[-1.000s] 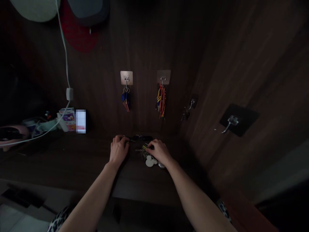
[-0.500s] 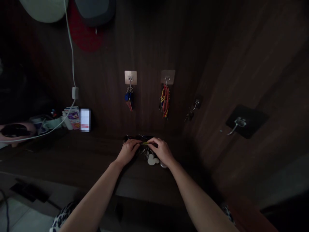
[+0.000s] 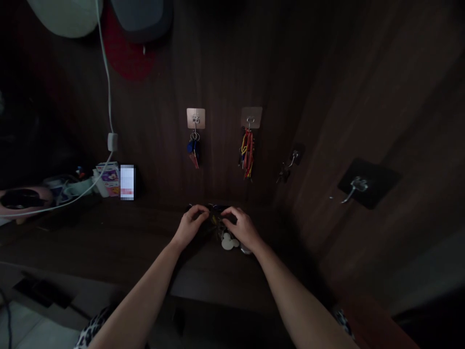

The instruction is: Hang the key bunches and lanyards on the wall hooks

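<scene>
My left hand (image 3: pixel 192 225) has thumb and fingertips pinched together at the left of a dark bunch of keys (image 3: pixel 217 229). What lies between its fingertips is too dark to make out. My right hand (image 3: pixel 241 228) curls in from the other side, its fingertips closed at the bunch's upper right. A small yellow-green piece (image 3: pixel 214 219) shows between the two hands. Below it, a white mouse-head-shaped tag (image 3: pixel 228 241) rests at the bunch, and a round metallic piece (image 3: pixel 245 248) is partly hidden under my right hand. Dark items behind the fingers are unclear.
On the wall, keys with blue tags (image 3: pixel 194 148) and a red and yellow cord bundle (image 3: pixel 247 154) hang from hooks. More keys (image 3: pixel 283 172) and a black-backed hook (image 3: pixel 358 184) are at right. Small boxes (image 3: pixel 109 177) and a white cable (image 3: pixel 109 97) are at left.
The yellow-green piece was level between both hands' fingertips; now it tilts downward and my left fingertips have drawn a little away to the left. My right hand stays nearly in place.
</scene>
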`<action>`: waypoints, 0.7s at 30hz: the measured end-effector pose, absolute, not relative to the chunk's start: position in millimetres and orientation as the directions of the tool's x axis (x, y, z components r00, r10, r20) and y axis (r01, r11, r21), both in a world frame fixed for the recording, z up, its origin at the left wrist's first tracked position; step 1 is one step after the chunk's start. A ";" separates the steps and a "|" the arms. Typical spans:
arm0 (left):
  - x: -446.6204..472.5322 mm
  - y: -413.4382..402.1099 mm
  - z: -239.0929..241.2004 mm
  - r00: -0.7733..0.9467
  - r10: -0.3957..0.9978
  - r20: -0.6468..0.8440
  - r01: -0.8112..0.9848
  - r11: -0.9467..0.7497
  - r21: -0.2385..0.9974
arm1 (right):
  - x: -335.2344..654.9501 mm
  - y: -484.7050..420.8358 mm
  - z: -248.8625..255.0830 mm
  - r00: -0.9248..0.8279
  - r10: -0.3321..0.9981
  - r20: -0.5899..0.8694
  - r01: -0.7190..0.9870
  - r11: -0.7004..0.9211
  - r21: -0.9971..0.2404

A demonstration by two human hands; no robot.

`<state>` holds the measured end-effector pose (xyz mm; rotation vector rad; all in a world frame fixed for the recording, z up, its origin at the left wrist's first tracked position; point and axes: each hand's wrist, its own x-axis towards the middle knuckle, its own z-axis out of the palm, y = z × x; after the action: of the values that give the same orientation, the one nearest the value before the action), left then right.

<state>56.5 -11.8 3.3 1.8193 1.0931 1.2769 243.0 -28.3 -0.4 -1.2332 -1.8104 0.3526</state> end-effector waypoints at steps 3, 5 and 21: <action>58.1 -16.3 8.7 0.157 0.920 0.359 0.104 -0.377 0.921 | 240.7 -30.8 3.0 -0.101 0.845 0.525 0.550 0.487 -0.679; 59.4 -19.4 11.1 0.165 0.927 0.336 0.045 -0.348 0.937 | 237.2 -33.1 6.3 -0.101 0.851 0.516 0.454 0.501 -0.737; 60.8 -18.6 7.7 0.165 0.918 0.360 0.018 -0.367 0.930 | 215.2 -32.2 4.7 -0.159 0.970 0.182 -0.165 0.156 -0.974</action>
<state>60.8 -18.6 7.7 1.5867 0.9224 1.3265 215.2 -32.2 4.7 -0.8850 -1.2952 1.2723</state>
